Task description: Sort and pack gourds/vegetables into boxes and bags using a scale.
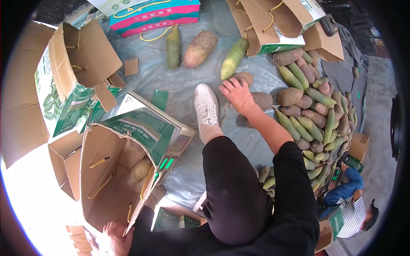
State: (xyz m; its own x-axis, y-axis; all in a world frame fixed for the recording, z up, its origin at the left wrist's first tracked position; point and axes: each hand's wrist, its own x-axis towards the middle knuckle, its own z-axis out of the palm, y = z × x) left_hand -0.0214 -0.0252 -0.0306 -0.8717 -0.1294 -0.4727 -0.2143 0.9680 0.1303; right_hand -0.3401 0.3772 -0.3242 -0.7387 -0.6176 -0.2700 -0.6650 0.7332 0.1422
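Observation:
My left hand grips the near rim of an open cardboard box with yellow rope handles, its thumb over the edge. Inside lie a pale, soil-marked root and another one in shadow. The box rests on a platform scale with a lit green display. Out in front, my right hand reaches down with its fingers spread, beside a brownish root that it partly covers. Just beyond its fingertips lies a green radish. Another reddish-brown root sits to the right of the hand.
A large heap of green radishes and brownish roots spreads to the right. Farther off lie a reddish root and a green radish. Open cartons stand left and far right. A person in a striped shirt works at lower right.

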